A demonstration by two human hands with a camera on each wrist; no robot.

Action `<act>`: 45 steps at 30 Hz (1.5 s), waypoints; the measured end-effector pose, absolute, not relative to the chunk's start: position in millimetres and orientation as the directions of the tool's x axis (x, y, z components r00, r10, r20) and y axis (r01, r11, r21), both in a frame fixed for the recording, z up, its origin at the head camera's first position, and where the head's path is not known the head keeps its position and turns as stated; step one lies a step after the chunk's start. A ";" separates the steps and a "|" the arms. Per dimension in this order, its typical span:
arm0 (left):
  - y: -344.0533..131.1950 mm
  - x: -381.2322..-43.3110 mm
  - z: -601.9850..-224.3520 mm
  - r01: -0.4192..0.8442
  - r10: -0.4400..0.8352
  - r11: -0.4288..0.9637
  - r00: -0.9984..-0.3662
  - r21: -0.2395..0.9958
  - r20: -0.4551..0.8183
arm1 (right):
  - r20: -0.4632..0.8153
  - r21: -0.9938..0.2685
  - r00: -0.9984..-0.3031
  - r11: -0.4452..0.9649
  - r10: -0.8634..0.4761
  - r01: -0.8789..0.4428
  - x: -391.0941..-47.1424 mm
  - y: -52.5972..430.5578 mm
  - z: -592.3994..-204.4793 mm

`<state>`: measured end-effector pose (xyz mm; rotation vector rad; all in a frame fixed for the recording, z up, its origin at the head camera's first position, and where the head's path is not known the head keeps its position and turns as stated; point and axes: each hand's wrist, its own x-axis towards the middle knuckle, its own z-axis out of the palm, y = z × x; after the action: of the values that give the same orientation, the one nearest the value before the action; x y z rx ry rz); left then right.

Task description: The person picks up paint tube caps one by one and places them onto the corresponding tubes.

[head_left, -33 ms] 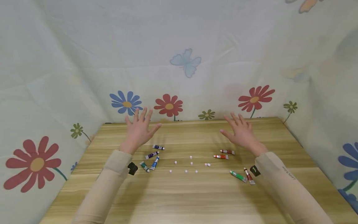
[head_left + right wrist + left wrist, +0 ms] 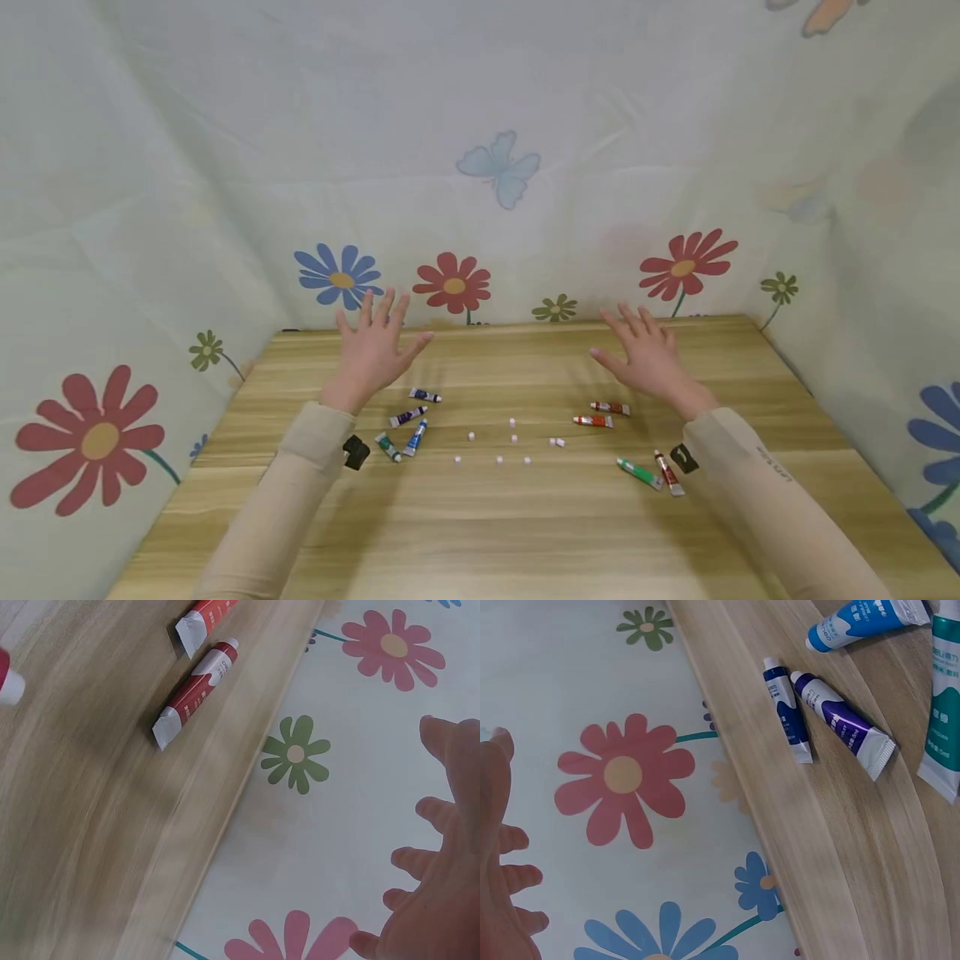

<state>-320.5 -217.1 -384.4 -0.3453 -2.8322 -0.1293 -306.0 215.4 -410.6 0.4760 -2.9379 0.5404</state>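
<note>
Above wooden table (image 2: 480, 533), head view: left hand (image 2: 371, 357) and right hand (image 2: 652, 362) held out, fingers spread wide, both gripping nothing. Four paint tubes (image 2: 415, 437) lie near left hand, four more on right side; small white pieces (image 2: 514, 438) scattered between. Left wrist view: dark-blue tube (image 2: 787, 712) beside purple tube (image 2: 844, 724), apart from hand. Right wrist view: red tube (image 2: 191, 694) near orange tube (image 2: 206, 622), fingers clear of both.

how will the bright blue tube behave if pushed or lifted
The bright blue tube probably won't roll far, as its crimped end is flat and wide. It may dent when pinched, since its body tapers flat.
</note>
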 end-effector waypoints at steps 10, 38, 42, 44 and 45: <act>-220.0 -314.9 -388.0 0.243 0.213 0.968 -0.929 0.064 0.301 | 0.186 -0.327 -0.940 0.884 -0.288 -0.335 -308.0 219.1 -411.6; -209.3 -291.1 -408.2 0.419 0.388 0.899 -0.897 0.128 0.211 | 0.097 -0.428 -0.886 0.785 -0.453 -0.448 -297.3 238.2 -418.1; -203.7 -284.9 -416.9 0.460 0.428 0.876 -0.880 0.144 0.206 | 0.071 -0.418 -0.880 0.787 -0.470 -0.454 -293.7 236.1 -426.2; -201.0 -282.5 -420.9 0.478 0.447 0.865 -0.872 0.153 0.200 | 0.051 -0.422 -0.881 0.789 -0.470 -0.446 -291.6 234.6 -429.9; -199.6 -281.5 -423.0 0.488 0.458 0.860 -0.867 0.149 0.196 | 0.042 -0.424 -0.881 0.790 -0.471 -0.442 -290.6 233.8 -431.4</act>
<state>-281.5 -199.6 -423.0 -0.7369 -2.8800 -0.2921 -290.6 233.8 -431.4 0.7750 -3.0344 0.6932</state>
